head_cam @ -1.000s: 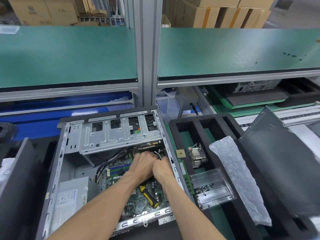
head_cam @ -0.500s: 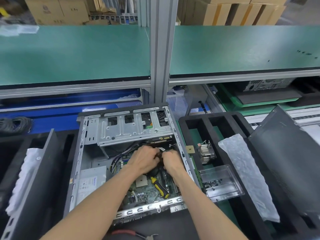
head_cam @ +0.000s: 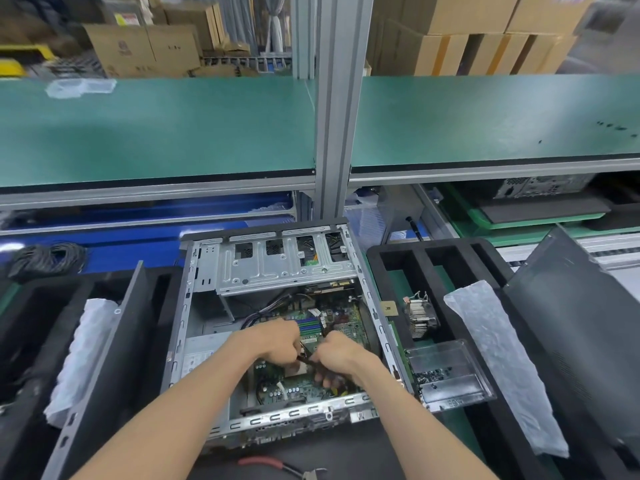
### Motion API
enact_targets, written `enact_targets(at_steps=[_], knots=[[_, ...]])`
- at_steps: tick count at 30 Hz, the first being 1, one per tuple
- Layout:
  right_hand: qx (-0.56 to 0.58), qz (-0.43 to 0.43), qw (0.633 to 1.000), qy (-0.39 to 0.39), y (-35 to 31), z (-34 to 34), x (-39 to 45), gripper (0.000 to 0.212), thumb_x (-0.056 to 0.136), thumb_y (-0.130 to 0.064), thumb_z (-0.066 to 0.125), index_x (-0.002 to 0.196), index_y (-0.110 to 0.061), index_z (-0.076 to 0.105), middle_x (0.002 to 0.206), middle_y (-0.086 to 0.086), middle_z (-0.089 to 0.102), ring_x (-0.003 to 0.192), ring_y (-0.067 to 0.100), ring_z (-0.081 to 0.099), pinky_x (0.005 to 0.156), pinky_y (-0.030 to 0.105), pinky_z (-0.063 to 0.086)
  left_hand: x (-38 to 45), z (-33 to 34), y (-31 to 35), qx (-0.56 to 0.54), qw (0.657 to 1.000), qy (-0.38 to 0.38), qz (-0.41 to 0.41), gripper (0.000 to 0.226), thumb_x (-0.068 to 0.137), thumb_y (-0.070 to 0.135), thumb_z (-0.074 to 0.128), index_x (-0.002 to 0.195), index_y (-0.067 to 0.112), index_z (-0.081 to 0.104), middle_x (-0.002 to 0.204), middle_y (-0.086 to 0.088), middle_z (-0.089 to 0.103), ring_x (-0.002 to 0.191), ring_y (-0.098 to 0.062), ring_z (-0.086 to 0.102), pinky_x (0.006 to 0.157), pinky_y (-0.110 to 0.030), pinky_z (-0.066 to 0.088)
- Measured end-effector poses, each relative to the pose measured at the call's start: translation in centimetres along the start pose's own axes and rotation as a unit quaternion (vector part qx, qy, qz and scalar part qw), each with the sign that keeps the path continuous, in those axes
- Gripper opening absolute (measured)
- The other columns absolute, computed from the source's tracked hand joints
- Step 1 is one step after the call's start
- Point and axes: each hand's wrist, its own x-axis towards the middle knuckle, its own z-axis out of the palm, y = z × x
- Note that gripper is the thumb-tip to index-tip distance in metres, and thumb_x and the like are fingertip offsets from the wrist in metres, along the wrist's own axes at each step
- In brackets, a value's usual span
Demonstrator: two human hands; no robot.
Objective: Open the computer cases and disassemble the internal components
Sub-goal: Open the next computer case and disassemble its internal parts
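An open computer case lies flat in front of me, with the green motherboard exposed and a metal drive cage at its far end. Both hands are low inside the case over the board's middle. My right hand grips a black and yellow hand tool, whose dark tip points left. My left hand has its fingers curled and pinches a thin dark piece at that tip; I cannot make out what it is. The power supply sits at the case's left.
Red-handled pliers lie on the near edge. Right of the case, a black foam tray holds a heatsink, a clear plastic box and a plastic bag. A removed side panel leans at right, another panel at left.
Both hands moved from the cables beside the drive cage toward me, to the board's middle. The black and yellow tool that lay on the board is now in my right hand.
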Motion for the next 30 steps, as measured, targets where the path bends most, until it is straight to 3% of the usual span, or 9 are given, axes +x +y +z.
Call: enact_targets(at_steps=[4,7,10,15,17,19,21,25,30], knots=[[0.018,0.038,0.994,0.104,0.2,-0.4,0.3,0.022,0.089,-0.007,0.048,0.105,0.006,0.056,0.065,0.014,0.062,0.039,0.019,0.049,0.041,0.024,0.036,0.2,0.2,0.1,-0.092,0.992,0.080,-0.029,0.032,0.082,0.001,0.049,0.087,0.018,0.076,0.096,-0.004,0.075,0.089,-0.018,0.069,0.076,-0.031,0.057],[0.082,0.033,0.981,0.173,0.3,-1.0,1.4,0.057,0.086,-0.011,0.054,0.140,0.000,0.038,0.115,0.021,0.065,0.088,0.028,0.064,0.071,0.033,0.050,0.9,0.7,0.5,-0.079,0.980,0.156,-0.093,0.024,0.084,0.006,0.047,0.092,0.008,0.069,0.096,-0.013,0.067,0.087,-0.029,0.066,0.077,-0.041,0.056],[0.186,-0.036,0.973,0.131,0.1,-1.5,1.8,0.083,0.086,0.002,0.058,0.155,-0.023,0.020,0.147,0.013,0.041,0.123,0.028,0.047,0.100,0.037,0.042,1.4,1.3,0.8,-0.143,0.956,0.220,-0.129,0.025,0.084,0.007,0.044,0.096,0.015,0.065,0.100,-0.010,0.065,0.091,-0.030,0.063,0.074,-0.036,0.052],[0.190,-0.044,0.974,0.116,0.4,-1.6,2.1,0.041,0.085,0.003,0.061,0.124,-0.006,0.066,0.130,0.013,0.062,0.117,0.024,0.055,0.097,0.030,0.043,2.0,1.7,1.0,-0.358,0.904,0.212,-0.103,0.027,0.089,0.012,0.053,0.108,0.030,0.052,0.102,-0.001,0.063,0.093,-0.020,0.060,0.071,-0.031,0.045],[0.201,-0.044,0.973,0.104,0.5,-1.4,2.0,0.041,0.086,0.001,0.061,0.126,-0.006,0.065,0.125,0.014,0.064,0.115,0.024,0.057,0.098,0.034,0.047,2.2,2.0,1.5,-0.454,0.874,0.160,-0.064,0.046,0.085,0.008,0.054,0.125,0.032,0.050,0.112,0.001,0.061,0.104,-0.020,0.058,0.090,-0.036,0.046],[0.203,-0.044,0.974,0.094,0.5,-1.3,1.9,0.041,0.085,0.001,0.060,0.125,-0.006,0.064,0.115,0.013,0.065,0.103,0.022,0.060,0.085,0.032,0.050,2.3,2.3,2.2,-0.561,0.818,0.120,-0.040,0.049,0.080,0.002,0.058,0.123,0.026,0.061,0.117,0.003,0.062,0.109,-0.014,0.054,0.095,-0.033,0.038],[0.215,-0.035,0.971,0.096,0.4,-1.2,2.0,0.041,0.083,-0.002,0.059,0.123,-0.005,0.062,0.102,0.012,0.064,0.085,0.020,0.057,0.068,0.028,0.045,2.6,2.4,2.3,-0.634,0.757,0.151,-0.054,0.031,0.083,-0.001,0.063,0.107,0.016,0.073,0.110,-0.004,0.073,0.106,-0.016,0.061,0.086,-0.030,0.045],[0.250,0.012,0.956,0.152,0.8,-1.4,2.1,0.051,0.079,-0.008,0.056,0.129,-0.001,0.050,0.088,0.011,0.056,0.073,0.020,0.053,0.063,0.029,0.039,2.6,2.5,2.3,-0.700,0.678,0.215,-0.054,0.014,0.096,0.000,0.060,0.104,0.001,0.071,0.099,-0.014,0.072,0.081,-0.022,0.070,0.080,-0.036,0.057],[0.254,0.036,0.950,0.179,0.9,-1.5,2.3,0.046,0.083,-0.006,0.046,0.129,-0.004,0.047,0.074,0.008,0.047,0.046,0.013,0.036,0.046,0.023,0.027,1.0,1.6,2.1,-0.727,0.636,0.248,-0.076,0.026,0.098,-0.006,0.043,0.113,0.004,0.061,0.067,-0.006,0.050,0.045,-0.011,0.044,0.048,-0.029,0.045]])
